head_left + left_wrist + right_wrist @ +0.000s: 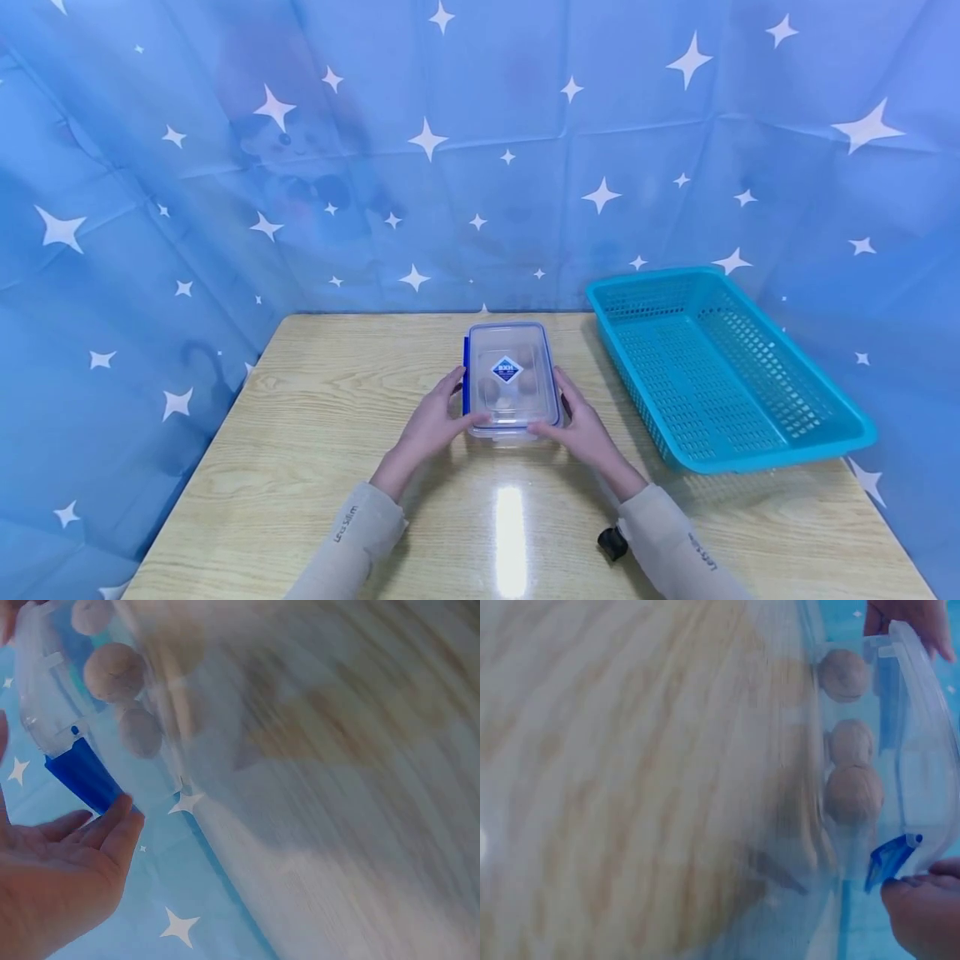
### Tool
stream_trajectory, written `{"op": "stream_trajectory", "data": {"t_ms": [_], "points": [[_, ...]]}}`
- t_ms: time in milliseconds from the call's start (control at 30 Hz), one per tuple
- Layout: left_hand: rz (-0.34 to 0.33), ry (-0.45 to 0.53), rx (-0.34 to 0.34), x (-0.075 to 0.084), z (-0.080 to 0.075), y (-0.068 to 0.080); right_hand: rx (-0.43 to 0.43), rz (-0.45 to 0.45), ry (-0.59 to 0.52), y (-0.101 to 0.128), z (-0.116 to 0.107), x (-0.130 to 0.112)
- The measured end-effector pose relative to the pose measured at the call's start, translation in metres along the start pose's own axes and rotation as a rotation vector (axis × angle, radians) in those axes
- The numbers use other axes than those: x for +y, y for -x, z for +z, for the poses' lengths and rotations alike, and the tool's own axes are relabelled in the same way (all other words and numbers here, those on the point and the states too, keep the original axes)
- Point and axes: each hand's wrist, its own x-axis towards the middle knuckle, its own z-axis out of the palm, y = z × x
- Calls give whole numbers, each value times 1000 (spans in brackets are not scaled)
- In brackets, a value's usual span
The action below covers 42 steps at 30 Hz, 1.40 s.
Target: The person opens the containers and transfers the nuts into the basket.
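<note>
A clear lidded plastic container [510, 379] with a blue diamond label stands at the table's middle. Several round brown balls [112, 671] [853, 791] lie inside it. My left hand [438, 412] lies along its left side, thumb on the near corner of the lid. In the left wrist view its straight fingers [112, 825] touch the blue clip [86, 776]. My right hand [577, 417] mirrors it on the right side, with its fingertips [922, 907] at the other blue clip [889, 859], which stands out from the wall.
A teal plastic basket [750, 454] with nothing in it lies on the right part of the wooden table [315, 433]. A blue star-patterned cloth [225, 167] closes in the back and both sides. A small black object [612, 543] sits by my right sleeve.
</note>
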Motion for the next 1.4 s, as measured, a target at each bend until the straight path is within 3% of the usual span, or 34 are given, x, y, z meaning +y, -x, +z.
{"op": "stream_trajectory", "data": {"t_ms": [133, 333, 433, 700, 800, 1000, 1133, 1233, 1400], "points": [[-67, 225, 36, 0, 0, -1, 1, 12, -3, 2, 2, 1], [-117, 406, 111, -3, 2, -3, 1, 20, -37, 4, 6, -1], [-139, 494, 113, -7, 3, -5, 0, 9, -58, 3, 8, -2], [-330, 771, 59, -11, 3, -11, -11, 1, -84, 2, 13, 1], [-349, 785, 52, -8, 2, -14, -12, -5, -69, 2, 11, 0], [-336, 695, 72, -1, 1, -18, -2, -10, -60, -1, 9, 0], [-372, 647, 77, -8, 4, -18, -22, 2, -54, -1, 11, -1], [-388, 609, 41, -13, 3, -16, -31, 13, -29, 1, 12, -2], [-303, 522, -16, -10, -5, -18, -12, 14, -8, 3, 8, -5]]}}
